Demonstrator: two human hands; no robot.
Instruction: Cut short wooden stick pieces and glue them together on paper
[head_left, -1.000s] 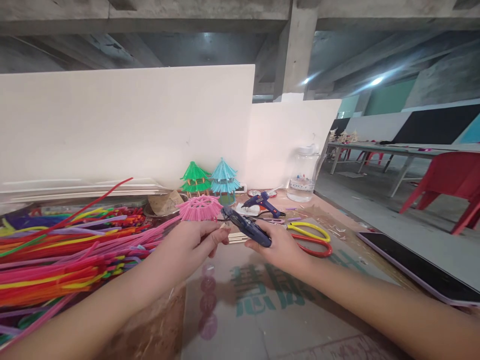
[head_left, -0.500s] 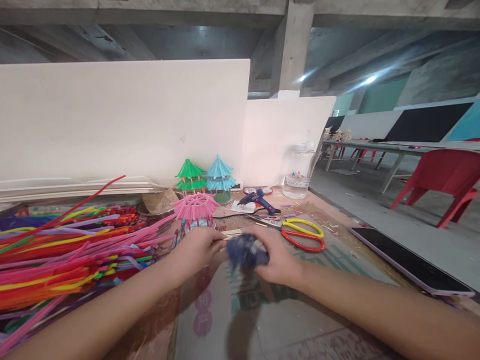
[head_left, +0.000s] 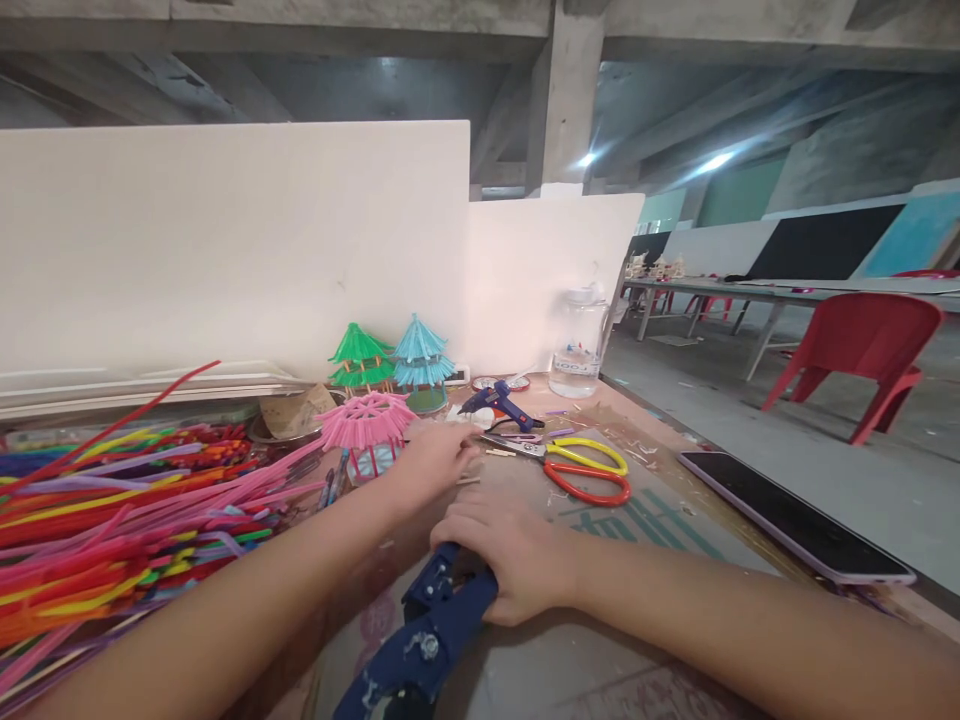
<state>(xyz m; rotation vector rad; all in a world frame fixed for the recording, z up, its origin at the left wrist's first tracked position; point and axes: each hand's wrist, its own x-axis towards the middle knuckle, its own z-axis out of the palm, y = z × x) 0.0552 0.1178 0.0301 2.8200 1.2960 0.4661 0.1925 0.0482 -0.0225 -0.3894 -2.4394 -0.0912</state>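
Note:
My right hand [head_left: 517,550] is wrapped round a dark blue hand tool [head_left: 424,640] with a round pivot bolt and white smears; it points down and toward me, cut off by the lower edge. Ahead of it, my left hand [head_left: 439,460] has its fingers pinched together; what they hold, if anything, I cannot make out. Just beyond those fingertips lie the blades of the scissors [head_left: 585,468], which have a yellow and a red handle. Beside my left hand stands a small pink pavilion [head_left: 367,425] with a fringed roof. Short pale sticks [head_left: 499,453] lie near the blades.
Behind stand a green pagoda [head_left: 361,358] and a light blue pagoda [head_left: 421,360]. A blue glue gun [head_left: 502,402] and a clear jar [head_left: 577,345] are at the back. Colourful pipe cleaners [head_left: 135,500] cover the left; a phone [head_left: 795,515] lies right.
My right hand has turned and lowered the dark blue tool toward me. My left hand has moved slightly forward, near the scissors' blades. The whole view has shifted a little.

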